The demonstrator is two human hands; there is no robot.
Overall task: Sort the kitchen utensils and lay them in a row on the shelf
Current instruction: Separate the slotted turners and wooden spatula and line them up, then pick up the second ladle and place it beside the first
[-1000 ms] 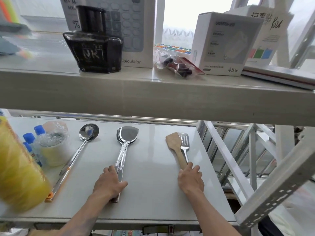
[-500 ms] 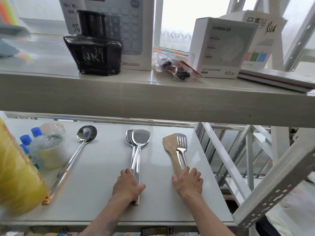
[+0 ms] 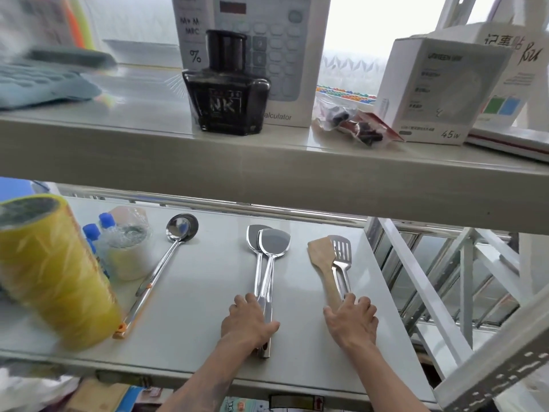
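Observation:
On the grey lower shelf [image 3: 208, 307] lie several utensils with their heads pointing away from me. A steel ladle [image 3: 175, 248] with an orange handle tip lies at the left, untouched. In the middle, two steel spatulas [image 3: 269, 251] overlap, and my left hand [image 3: 248, 322] grips their handles. At the right, a wooden spatula [image 3: 322, 257] lies partly under a slotted steel turner [image 3: 341, 257]. My right hand [image 3: 352, 319] rests flat on both of their handles, covering the ends.
A yellow roll [image 3: 50, 272], blue-capped bottles [image 3: 95, 233] and a wrapped tape roll [image 3: 130, 251] crowd the shelf's left end. The upper shelf [image 3: 267, 173] overhangs, carrying an ink bottle [image 3: 227, 93], boxes and a small bag. The shelf's right edge drops off beside a white metal frame [image 3: 416, 278].
My left hand has slid the two steel spatulas rightwards, closer to the wooden spatula and slotted turner. My right hand stays on that pair. The ladle has not moved.

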